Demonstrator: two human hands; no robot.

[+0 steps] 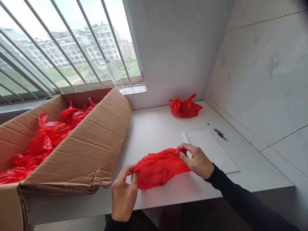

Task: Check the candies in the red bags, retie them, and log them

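A crumpled red plastic bag point(158, 168) lies on the white table point(158, 128) close to its front edge. My left hand point(124, 194) pinches the bag's left end between thumb and fingers. My right hand point(197, 160) grips the bag's right end, fingers curled over it. Both hands are closed on the bag, stretching it between them.
A large open cardboard box point(79, 150) holding several knotted red bags stands at the left. Another knotted red bag point(185, 107) lies at the back by the wall. A white sheet of paper point(211, 150) and a black pen point(220, 133) lie at the right. A clear bottle point(114, 75) stands on the windowsill.
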